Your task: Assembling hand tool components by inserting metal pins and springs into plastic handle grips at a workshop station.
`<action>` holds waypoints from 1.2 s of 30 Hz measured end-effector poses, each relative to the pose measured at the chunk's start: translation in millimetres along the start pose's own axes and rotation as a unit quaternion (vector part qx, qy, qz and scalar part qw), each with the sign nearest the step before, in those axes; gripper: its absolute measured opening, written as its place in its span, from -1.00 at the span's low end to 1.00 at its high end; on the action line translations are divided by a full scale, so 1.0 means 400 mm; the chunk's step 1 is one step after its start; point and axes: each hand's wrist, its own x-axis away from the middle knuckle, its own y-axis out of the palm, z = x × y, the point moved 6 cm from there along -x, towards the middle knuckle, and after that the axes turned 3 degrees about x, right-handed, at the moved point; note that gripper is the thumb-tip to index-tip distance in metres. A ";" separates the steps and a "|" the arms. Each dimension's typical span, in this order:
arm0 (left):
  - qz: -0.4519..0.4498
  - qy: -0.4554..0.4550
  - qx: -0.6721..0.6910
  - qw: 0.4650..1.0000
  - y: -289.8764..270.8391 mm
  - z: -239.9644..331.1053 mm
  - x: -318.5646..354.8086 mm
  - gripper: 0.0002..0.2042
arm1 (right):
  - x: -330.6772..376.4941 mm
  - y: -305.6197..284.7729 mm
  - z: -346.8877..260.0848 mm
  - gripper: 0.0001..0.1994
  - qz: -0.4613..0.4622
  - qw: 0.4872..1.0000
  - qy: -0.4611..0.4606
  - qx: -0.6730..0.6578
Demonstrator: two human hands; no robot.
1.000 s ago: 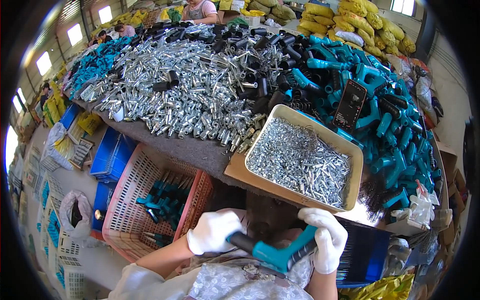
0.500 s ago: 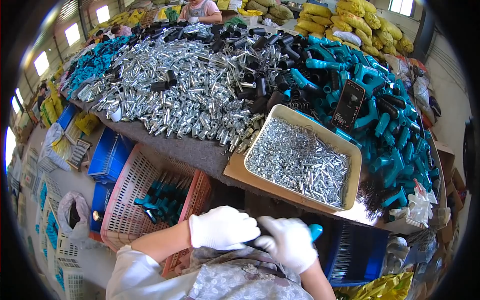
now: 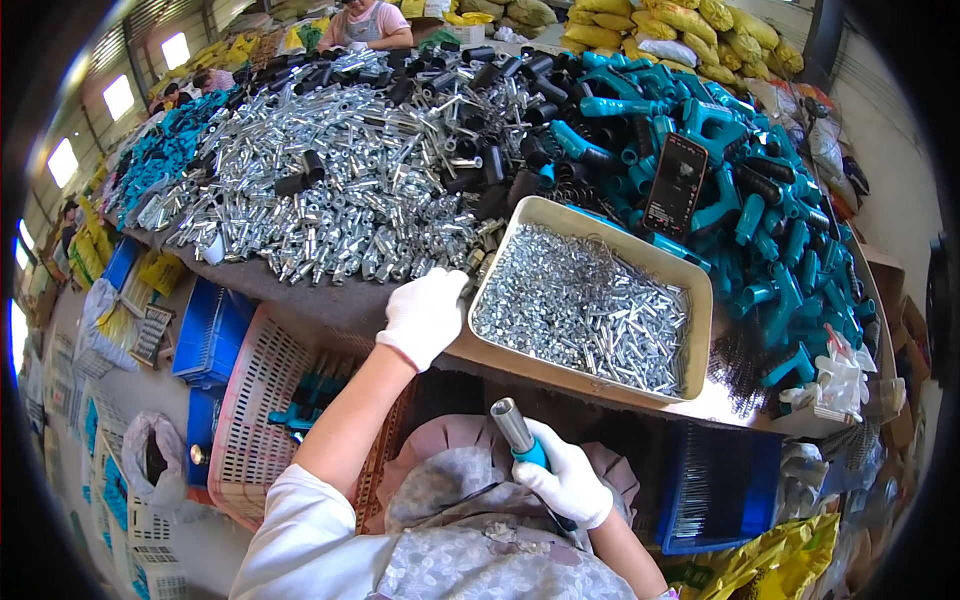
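My left hand (image 3: 424,312), in a white glove, is at the table's near edge, beside the cream tray. Its fingers are curled at the border of a heap of shiny metal fittings (image 3: 385,235); whatever lies under the fingertips is hidden. Close to my body, my right hand (image 3: 570,478), also gloved in white, is wrapped round a teal handle with a metal tube (image 3: 514,425). The tube's open silver end points up and to the left. The cream tray (image 3: 588,388) holds small metal pins, nuts and some springs.
Teal pistol-shaped handles (image 3: 795,310) are heaped at the right, with a phone (image 3: 676,187) on them. Below the table stand a pink crate (image 3: 262,375) with teal pieces and a blue bin (image 3: 735,500) of thin rods. A co-worker (image 3: 368,28) is across the table.
My left hand has moved from beside the right hand up to the metal heap. My right hand has shifted slightly, and the metal tube end now shows. The view has moved a little.
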 end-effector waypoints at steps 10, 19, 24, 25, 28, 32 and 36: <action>0.041 -0.016 0.074 0.996 -0.037 -0.015 0.050 -0.76 | -0.014 -0.015 -0.027 -0.42 0.074 0.993 -0.075 0.052; -0.153 -0.053 0.491 0.856 -0.099 0.147 0.267 -0.84 | -0.008 -0.018 -0.014 -0.52 0.118 0.966 -0.096 0.209; -0.190 -0.069 0.478 0.855 -0.085 0.139 0.288 -0.84 | 0.003 -0.014 -0.042 -0.53 0.102 0.946 -0.089 0.296; -0.204 -0.062 0.456 0.864 -0.086 0.141 0.286 -0.84 | 0.003 -0.013 -0.044 -0.52 0.092 0.940 -0.087 0.316; -0.208 -0.025 0.430 0.878 -0.096 0.154 0.283 -0.84 | 0.008 -0.018 -0.040 -0.52 0.083 0.942 -0.086 0.312; -0.166 0.124 0.357 0.911 -0.137 0.193 0.277 -0.79 | 0.017 -0.029 -0.025 -0.53 0.081 0.952 -0.085 0.284; -0.071 0.217 0.387 0.893 -0.162 0.210 0.281 -0.64 | 0.024 -0.036 -0.016 -0.54 0.081 0.958 -0.100 0.254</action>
